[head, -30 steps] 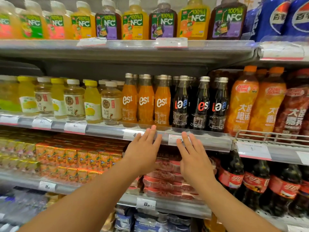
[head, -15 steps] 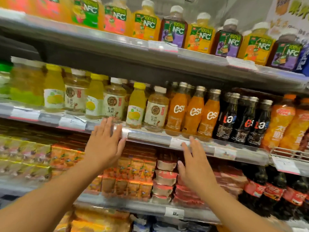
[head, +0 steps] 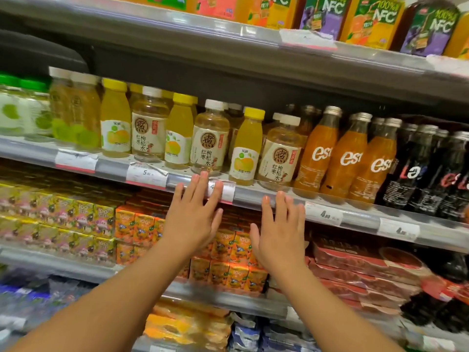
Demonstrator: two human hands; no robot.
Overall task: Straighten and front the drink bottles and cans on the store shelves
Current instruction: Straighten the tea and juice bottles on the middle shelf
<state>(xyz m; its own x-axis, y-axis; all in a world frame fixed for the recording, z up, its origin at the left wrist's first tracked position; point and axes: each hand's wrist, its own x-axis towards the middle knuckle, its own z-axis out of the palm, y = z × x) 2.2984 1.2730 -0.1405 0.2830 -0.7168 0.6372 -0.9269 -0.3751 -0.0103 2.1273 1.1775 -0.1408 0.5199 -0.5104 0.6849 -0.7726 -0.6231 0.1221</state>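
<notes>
The juice bottles (head: 375,24) on the top shelf read "100% NFC", the orange soda bottles (head: 342,158) carry "est" in white script, the pale tea bottles (head: 208,146) bear "红枸枣杞水", the small orange cartons (head: 142,224) say "100", and shelf-edge price tags show "5.00" (head: 147,174) and "4.00" (head: 326,214).

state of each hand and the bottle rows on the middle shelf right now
left hand: open, fingers straight, fingertips at the shelf edge
right hand: open, holding nothing
yellow-cap bottles: upright, labels forward
white-cap tea bottles: upright, labels forward
orange est bottles: upright, logos forward
dark est bottles: upright, logos turned unevenly
</notes>
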